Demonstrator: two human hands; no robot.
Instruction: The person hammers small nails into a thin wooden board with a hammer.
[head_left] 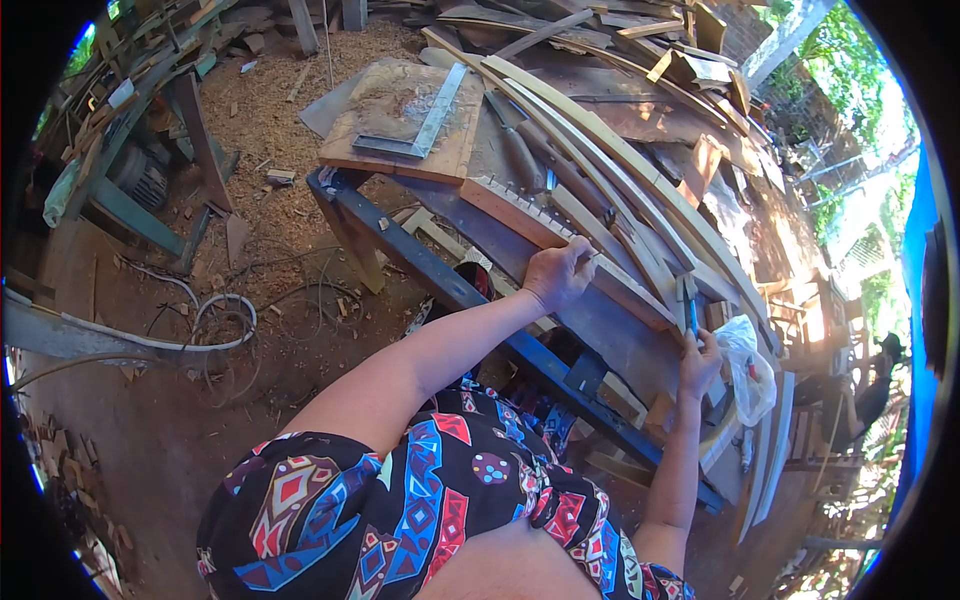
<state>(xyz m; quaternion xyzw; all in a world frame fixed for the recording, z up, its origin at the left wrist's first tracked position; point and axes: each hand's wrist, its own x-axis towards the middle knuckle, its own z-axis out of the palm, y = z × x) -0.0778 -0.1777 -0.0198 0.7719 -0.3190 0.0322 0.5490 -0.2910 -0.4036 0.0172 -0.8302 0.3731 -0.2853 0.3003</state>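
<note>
A long reddish-brown wood strip [622, 291] lies along the near side of the bench, with a row of thin nails [515, 200] standing up from its far-left part. My left hand [560, 276] rests at the strip just past that row, thumb and fingertips pinched on what looks like a small nail, mostly hidden by the fingers. To the right, my right hand [700, 362] is closed round the blue handle of a hammer [692, 315]. The hammer's head is raised near the strip's right end, apart from my left hand.
A metal square [437, 115] lies on a wooden board [345, 140] at the bench's left end. Long curved wood strips [610, 145] and a hand saw-like tool [522, 160] lie behind. A plastic bag [750, 375] sits at right. Cables [225, 310] and sawdust cover the floor.
</note>
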